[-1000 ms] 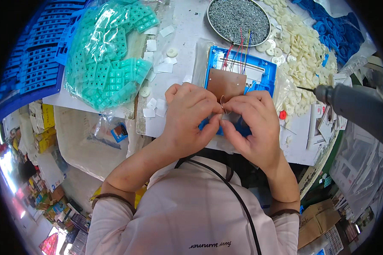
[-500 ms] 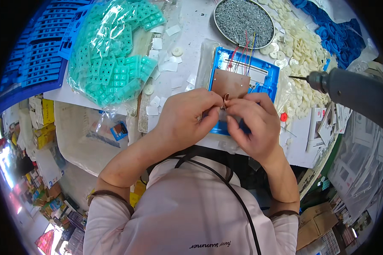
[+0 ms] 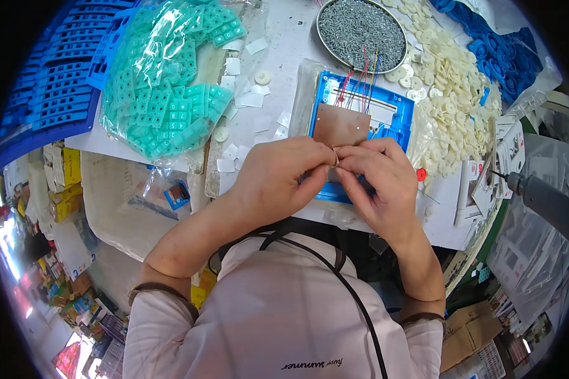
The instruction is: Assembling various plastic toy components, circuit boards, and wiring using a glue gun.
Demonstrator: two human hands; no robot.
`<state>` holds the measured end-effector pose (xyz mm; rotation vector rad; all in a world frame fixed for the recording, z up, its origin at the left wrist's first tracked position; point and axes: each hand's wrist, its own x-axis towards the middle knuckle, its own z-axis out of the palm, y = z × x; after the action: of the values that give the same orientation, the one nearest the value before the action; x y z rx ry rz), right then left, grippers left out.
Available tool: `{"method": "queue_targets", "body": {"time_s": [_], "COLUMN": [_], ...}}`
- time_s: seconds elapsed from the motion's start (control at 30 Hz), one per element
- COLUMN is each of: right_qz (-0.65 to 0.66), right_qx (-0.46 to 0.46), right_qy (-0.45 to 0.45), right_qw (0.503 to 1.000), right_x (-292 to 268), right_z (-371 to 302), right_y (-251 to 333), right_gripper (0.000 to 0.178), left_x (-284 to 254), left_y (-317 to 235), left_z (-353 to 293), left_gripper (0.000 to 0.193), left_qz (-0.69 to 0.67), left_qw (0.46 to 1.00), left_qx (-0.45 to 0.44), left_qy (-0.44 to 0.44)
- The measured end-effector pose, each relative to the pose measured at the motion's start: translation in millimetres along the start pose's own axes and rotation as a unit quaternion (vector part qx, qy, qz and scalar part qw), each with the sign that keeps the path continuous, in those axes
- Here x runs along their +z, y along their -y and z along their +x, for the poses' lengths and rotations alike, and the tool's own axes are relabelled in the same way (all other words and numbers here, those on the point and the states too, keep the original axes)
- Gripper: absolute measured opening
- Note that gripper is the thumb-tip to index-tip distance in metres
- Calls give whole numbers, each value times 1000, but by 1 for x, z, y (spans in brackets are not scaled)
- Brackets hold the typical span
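In front of me lies a blue plastic casing (image 3: 401,117), with a brown circuit board (image 3: 342,124) resting over its middle. Red, blue and dark wires (image 3: 364,76) run from the board's far side up past the casing's top edge. Over the casing's near part, my left hand (image 3: 291,169) and my right hand (image 3: 380,180) meet fingertip to fingertip. Both are closed in a pinch around a thin, copper-coloured wire (image 3: 336,151). Its ends are hidden by my fingers, as is part of the casing.
A round tray of screws (image 3: 362,35) stands beyond the casing. White plastic discs (image 3: 449,88) heap to the right, near a hanging electric screwdriver (image 3: 544,199). Left are bagged green keypads (image 3: 164,95) and stacked blue casings (image 3: 63,82). A small red part (image 3: 421,174) lies beside my right hand.
The electric screwdriver has swung down and to the right, away from the white discs. My hands stay in nearly the same place, fingertips slightly shifted around the wire.
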<state>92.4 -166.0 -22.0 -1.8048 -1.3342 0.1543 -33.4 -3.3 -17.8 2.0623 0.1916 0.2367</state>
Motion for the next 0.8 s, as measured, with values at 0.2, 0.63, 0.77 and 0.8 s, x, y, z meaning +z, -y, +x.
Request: {"method": "queue_targets", "body": {"time_s": [0.2,0.63,0.77,0.8], "right_qz": [-49,-127,-143,-143], "right_qx": [-134,-174,-163,-157], "right_qy": [5,65,82,90], "right_qw": [990,974,973,973], "right_x": [-3,-12,-11,-12], "right_z": [2,1,3,3], "right_y": [0,-8,-7,-6], "right_gripper": [23,21,19,18], "left_x": [-11,-21,-9,-6], "left_y": [-5,-8,-9,-10], "left_z": [12,22,10,8], "left_gripper": [6,11,12,12], "left_qz": [-83,-121,45,57], "left_qw": [977,964,996,997], "left_qx": [-179,-172,-25,-6], "left_qy": [84,161,68,47]}}
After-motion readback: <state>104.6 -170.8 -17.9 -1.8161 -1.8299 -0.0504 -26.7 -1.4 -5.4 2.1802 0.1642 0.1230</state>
